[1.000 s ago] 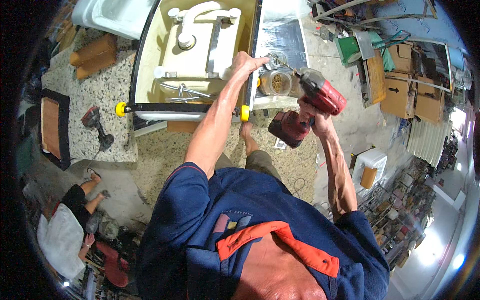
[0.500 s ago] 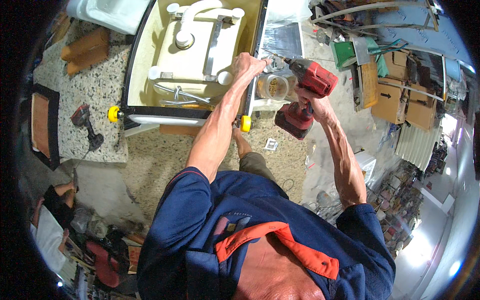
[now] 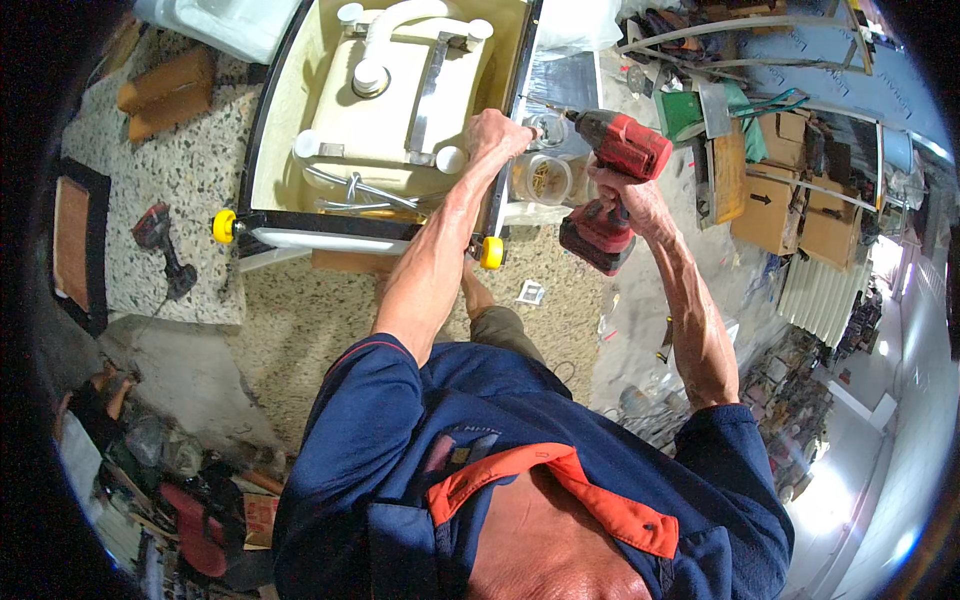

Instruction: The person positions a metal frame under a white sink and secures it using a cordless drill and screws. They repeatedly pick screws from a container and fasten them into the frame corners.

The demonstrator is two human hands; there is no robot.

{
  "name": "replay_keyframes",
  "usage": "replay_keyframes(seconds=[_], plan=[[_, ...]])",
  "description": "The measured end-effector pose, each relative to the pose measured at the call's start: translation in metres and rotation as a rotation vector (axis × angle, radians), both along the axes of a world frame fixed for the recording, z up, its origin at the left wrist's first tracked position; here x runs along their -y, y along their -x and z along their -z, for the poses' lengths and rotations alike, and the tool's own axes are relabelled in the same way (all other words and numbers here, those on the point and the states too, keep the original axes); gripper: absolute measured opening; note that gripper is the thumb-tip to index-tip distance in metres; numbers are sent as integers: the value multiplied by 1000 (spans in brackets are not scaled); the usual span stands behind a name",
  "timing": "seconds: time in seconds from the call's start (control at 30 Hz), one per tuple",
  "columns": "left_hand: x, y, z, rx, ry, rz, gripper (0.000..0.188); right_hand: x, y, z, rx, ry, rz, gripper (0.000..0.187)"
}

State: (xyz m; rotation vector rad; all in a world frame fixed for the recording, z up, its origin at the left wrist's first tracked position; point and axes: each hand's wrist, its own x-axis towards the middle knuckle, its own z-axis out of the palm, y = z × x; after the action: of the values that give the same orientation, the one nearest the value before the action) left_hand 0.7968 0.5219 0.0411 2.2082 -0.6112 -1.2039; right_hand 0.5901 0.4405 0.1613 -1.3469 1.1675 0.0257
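Observation:
My right hand [image 3: 632, 197] grips a red and black cordless drill [image 3: 635, 148] by its handle, its slim bit aimed left. Just past the right edge of a cream tub-like shell [image 3: 270, 150], my left hand [image 3: 497, 135] is closed, fingertips pinched beside a small clear cup [image 3: 548, 130]. What those fingertips hold is too small to make out. Close below them stands a clear round tub of brass-coloured screws [image 3: 540, 181]. Inside the shell lie a white corrugated hose [image 3: 378, 45], a metal bar [image 3: 428, 95] and thin metal hoses [image 3: 362, 192].
Two yellow-ended clamps [image 3: 491, 252] sit at the shell's near corners. A second red drill [image 3: 160, 240] rests on the speckled slab at left. Cardboard boxes [image 3: 770, 215] and metal frames stand at right. Another person [image 3: 110, 395] is at the lower left.
The drill has shifted slightly, its body tilting a little and its battery end moving right. My left hand stays almost in place. The view has turned slightly.

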Motion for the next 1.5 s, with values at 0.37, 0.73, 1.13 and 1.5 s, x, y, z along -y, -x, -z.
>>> replay_keyframes(seconds=[0.37, 0.73, 1.13, 1.5], plan=[[0, -2, 15, 41, 116, 32, 62, 30, -69, -68, -243, 302, -347, 18], [5, 4, 23, 38, 89, 22, 65, 49, -127, -80, -546, 372, -579, 20], [2, 3, 13, -33, 89, 43, 59, 46, -129, -85, -594, 389, -606, 24], [4, 3, 13, -61, 93, 66, 58, 54, -128, -76, -619, 365, -618, 22]])
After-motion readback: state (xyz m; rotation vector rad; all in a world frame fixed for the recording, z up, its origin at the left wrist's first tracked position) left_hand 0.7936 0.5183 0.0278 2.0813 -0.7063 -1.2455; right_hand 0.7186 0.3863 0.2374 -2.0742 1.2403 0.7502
